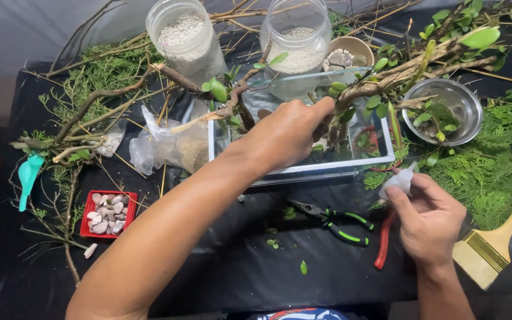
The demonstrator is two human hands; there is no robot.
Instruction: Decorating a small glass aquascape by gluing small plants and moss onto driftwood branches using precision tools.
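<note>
My left hand [288, 133] reaches across into a small glass tank [303, 169] and grips a leafy branch [380, 80] at its base, holding it over the tank. The branch runs up and right towards the far corner. My right hand [428, 219] hovers in front of the tank's right end, pinching a small white wad [399, 181] between thumb and fingers. A second branch [167, 77] with green leaves crosses the tank's left side.
Green-handled pliers [336, 222] and a red-handled tool [383, 243] lie on the black sheet near me. Two plastic jars of white gravel [185, 35] stand behind the tank. A steel bowl [445, 112], a paintbrush [493, 246], a red tray of pebbles [108, 213] and a teal scoop [29, 178] surround it.
</note>
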